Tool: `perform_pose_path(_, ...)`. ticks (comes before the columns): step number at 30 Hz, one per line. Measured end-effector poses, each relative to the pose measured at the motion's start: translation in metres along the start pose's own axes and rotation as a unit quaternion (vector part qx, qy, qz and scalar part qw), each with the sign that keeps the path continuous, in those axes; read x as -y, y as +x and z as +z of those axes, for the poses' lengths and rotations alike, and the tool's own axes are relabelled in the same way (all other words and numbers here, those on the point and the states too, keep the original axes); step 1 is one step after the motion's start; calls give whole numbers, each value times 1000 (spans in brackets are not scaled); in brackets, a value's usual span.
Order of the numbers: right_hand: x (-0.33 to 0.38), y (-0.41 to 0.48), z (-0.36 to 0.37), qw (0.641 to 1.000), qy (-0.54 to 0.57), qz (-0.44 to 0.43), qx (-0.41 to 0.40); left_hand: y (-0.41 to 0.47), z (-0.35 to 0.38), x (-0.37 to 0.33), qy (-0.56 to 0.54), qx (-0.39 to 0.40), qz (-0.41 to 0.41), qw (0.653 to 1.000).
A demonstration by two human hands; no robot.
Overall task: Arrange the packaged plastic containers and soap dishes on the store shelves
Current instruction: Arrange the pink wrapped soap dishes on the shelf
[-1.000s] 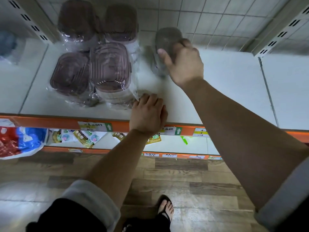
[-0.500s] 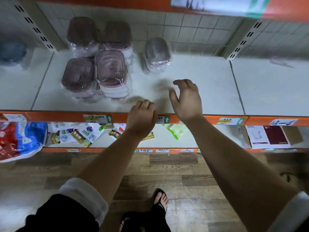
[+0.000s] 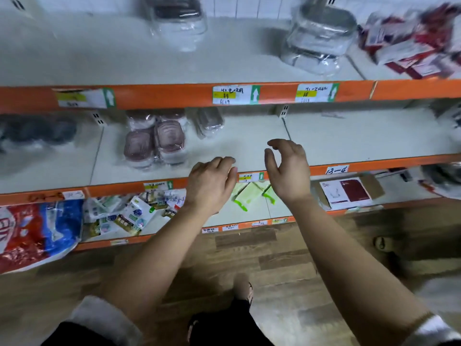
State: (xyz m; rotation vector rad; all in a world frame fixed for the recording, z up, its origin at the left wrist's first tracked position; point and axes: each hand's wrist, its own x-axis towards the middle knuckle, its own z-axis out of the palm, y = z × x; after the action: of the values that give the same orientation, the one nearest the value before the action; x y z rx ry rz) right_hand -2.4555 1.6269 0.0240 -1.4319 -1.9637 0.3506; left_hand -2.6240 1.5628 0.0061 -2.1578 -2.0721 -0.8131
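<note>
Pause between placements: left hand and right hand hover empty, loose-fingered, at the shelf; fetching more stock looks next.

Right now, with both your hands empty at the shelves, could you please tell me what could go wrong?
1. The grey pack on the upper shelf looks tilted; a careless pull might tip it off the edge.
2. Being glossy-wrapped, it could slip from the right hand.
3. The left hand hovers near the pink packs; a nudge may shove them askew.
</note>
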Motion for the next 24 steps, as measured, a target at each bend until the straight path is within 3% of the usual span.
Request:
perform_pose_path(10,-10,67,-99,994,-5,-64,-91,85,-53,-54,-12,-70,61,996)
perform_pose_path(21,-47,195,-144,993,2,-116,-34,186,-35,-88,-2,-98,44,994)
perform_pose_path(24,-48,224,-147,993,-5,-116,20,205,-27,-89,3,-108,34,994)
